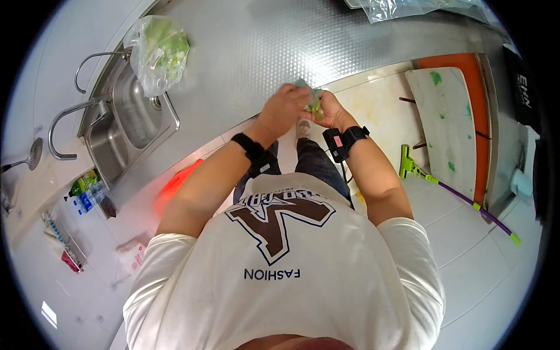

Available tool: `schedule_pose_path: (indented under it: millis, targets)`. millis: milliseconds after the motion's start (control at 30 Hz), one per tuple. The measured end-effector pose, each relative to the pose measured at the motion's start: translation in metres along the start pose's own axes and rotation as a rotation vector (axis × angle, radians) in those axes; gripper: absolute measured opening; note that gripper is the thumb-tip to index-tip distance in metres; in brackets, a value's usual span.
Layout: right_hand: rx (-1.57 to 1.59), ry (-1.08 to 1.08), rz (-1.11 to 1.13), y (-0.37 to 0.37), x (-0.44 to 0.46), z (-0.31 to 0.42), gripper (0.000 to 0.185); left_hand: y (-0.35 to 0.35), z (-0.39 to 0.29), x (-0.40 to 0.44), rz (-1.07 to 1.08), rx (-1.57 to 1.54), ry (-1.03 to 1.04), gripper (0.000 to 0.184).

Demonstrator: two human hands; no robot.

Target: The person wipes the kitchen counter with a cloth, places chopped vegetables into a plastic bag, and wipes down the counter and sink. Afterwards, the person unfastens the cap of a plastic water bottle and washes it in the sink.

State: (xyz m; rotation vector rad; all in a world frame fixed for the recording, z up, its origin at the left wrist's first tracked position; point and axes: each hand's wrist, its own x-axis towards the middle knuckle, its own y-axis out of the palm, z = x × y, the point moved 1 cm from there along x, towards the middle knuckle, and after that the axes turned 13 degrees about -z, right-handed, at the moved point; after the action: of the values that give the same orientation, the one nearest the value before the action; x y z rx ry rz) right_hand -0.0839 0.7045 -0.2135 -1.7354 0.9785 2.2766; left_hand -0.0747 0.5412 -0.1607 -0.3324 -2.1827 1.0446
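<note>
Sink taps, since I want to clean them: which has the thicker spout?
The tap nearest the slotted ladle: its curved spout looks clearly thicker than that of the slim tap beside the bag of greens.

the shiny, dimpled metal counter (233,64) bears a bag of greens (160,55) (see-through) and crinkled plastic (402,9).

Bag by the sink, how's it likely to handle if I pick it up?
The bag looks thin and crinkled, so it will probably sag and change shape when lifted. The greens inside look loosely bunched, so they may shift and bruise if squeezed. It appears to overlap the sink, so a push that way might tip it in.
</note>
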Motion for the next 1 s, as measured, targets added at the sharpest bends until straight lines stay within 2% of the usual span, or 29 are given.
schedule_pose_path:
  millis: [67, 133, 233, 333, 367, 433, 667, 733, 867, 1000]
  targets:
    - [-0.057, 0.0, -0.024, -0.005, 0.007, 0.0, 0.035, -0.005, -0.022, -0.004, 0.095, -0.112, -0.088, 0.027]
    - [-0.099, -0.003, -0.058, -0.01, 0.007, -0.002, 0.034, -0.021, -0.022, -0.004, 0.095, -0.156, -0.093, 0.032]
    - [-0.095, -0.023, 0.086, -0.003, 0.002, -0.004, 0.036, -0.053, 0.009, -0.012, -0.062, 0.011, -0.297, 0.036]
    - [-0.106, -0.04, 0.045, 0.004, -0.007, -0.004, 0.037, -0.088, 0.041, -0.028, -0.168, 0.089, -0.501, 0.036]
    - [-0.102, -0.041, 0.047, 0.006, -0.009, -0.002, 0.037, -0.096, 0.049, -0.034, -0.165, 0.089, -0.498, 0.036]
    - [-0.114, -0.017, 0.052, 0.007, -0.011, 0.003, 0.03, -0.102, 0.066, -0.055, -0.217, 0.02, -0.891, 0.034]
    - [-0.275, -0.002, 0.003, 0.017, -0.018, 0.014, 0.026, -0.094, 0.084, -0.093, -0.301, 0.083, -0.911, 0.033]
    - [-0.324, -0.056, -0.082, 0.018, -0.01, 0.011, 0.027, -0.092, 0.081, -0.089, -0.263, 0.219, -0.76, 0.033]
    - [-0.372, -0.051, -0.063, 0.011, -0.004, 0.012, 0.023, -0.089, 0.078, -0.091, -0.326, 0.246, -0.764, 0.034]
    - [-0.483, -0.111, 0.027, 0.04, -0.045, 0.019, 0.025, -0.09, 0.075, -0.09, -0.353, 0.162, -0.73, 0.036]
